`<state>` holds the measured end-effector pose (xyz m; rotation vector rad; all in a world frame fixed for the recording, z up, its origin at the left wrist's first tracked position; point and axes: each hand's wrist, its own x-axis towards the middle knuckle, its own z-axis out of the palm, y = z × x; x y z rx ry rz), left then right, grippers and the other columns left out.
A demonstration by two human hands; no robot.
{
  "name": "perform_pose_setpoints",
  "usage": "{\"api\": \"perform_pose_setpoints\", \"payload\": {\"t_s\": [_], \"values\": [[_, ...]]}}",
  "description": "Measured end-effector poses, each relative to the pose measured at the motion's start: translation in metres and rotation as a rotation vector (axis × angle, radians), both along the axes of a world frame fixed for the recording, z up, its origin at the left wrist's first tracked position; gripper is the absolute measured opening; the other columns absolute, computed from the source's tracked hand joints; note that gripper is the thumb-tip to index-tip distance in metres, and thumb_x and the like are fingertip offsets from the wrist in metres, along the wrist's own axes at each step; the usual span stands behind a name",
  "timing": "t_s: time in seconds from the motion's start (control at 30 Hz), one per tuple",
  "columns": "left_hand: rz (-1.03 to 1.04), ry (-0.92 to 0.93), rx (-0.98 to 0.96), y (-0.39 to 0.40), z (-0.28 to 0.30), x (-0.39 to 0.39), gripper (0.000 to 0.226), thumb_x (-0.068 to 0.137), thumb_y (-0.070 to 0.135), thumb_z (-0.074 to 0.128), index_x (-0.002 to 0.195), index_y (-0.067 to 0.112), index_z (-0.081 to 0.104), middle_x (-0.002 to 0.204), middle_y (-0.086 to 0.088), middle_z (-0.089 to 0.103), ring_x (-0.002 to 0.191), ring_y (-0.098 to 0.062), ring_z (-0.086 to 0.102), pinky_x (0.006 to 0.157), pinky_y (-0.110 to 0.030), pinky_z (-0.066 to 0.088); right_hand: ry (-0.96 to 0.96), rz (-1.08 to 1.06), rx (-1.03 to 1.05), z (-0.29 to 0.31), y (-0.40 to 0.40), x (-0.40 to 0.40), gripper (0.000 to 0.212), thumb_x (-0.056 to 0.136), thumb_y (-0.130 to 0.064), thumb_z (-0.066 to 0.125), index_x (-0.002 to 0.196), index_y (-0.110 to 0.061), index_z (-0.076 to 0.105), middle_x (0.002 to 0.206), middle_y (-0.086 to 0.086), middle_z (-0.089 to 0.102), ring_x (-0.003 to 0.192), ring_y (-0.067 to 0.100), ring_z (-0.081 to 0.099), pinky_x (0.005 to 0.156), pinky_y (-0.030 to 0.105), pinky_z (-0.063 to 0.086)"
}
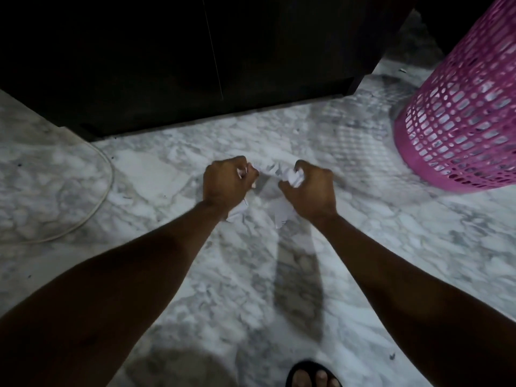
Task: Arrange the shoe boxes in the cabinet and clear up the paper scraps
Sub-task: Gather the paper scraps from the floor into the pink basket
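Head view: both arms are stretched forward and down over a white and grey marble floor (pixel 195 289). The left hand (pixel 223 182) is seen from the back, and its fingers (pixel 240 166) are curled tight round crumpled white paper scraps (pixel 237 212); bits of paper show at the knuckles and a larger piece sticks out below the wrist. The right hand (pixel 312 188) is likewise curled, its fingers clamped on a white paper wad (pixel 294 177), with more paper trailing beneath the palm toward the floor. Both hands are held close together, just apart, with a strip of crumpled paper seen between them. Whether the lowest paper pieces touch the floor cannot be told, as the frame is blurred there.

A dark cabinet (pixel 167 65) stands beyond the hands, its doors closed and a thin seam visible between them. A pink lattice basket (pixel 460 113) stands on the floor at the right, well apart from the hands. A pale cable (pixel 103 191) is looped across the floor at the left. A foot in a black sandal (pixel 312 375) is seen at the bottom edge. Shadows of the arms are cast on the floor between the forearms.
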<state>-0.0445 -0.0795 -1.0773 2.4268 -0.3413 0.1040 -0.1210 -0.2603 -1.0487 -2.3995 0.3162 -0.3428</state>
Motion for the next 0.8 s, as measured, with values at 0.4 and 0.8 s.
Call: {"api": "perform_pose_setpoints", "payload": {"t_s": [0.4,0.8], "values": [[0.074,0.021,-0.226,0.040,0.049,0.002,0.035,0.080,0.033,0.067,0.057,0.010,0.053,0.049,-0.002,0.052,0.050,-0.017,0.051,0.056,-0.026,0.045,0.212,0.010,0.348,0.041,-0.015,-0.029,0.040,0.074,-0.008,0.078,0.107,-0.013,0.057,0.078,0.005,0.065,0.054,0.012,0.053,0.044,0.022,0.043],[-0.258,-0.163,0.185,0.036,-0.015,-0.054,0.028,0.085,0.036,0.066,0.064,0.026,0.051,0.145,0.019,0.058,0.073,-0.012,0.071,0.050,-0.029,0.050,0.314,0.120,-0.017,-0.015,0.026,-0.066,0.058,0.076,-0.033,0.081,0.128,-0.019,0.059,0.096,0.003,0.079,0.081,0.027,0.075,0.071,0.030,0.054]]}}
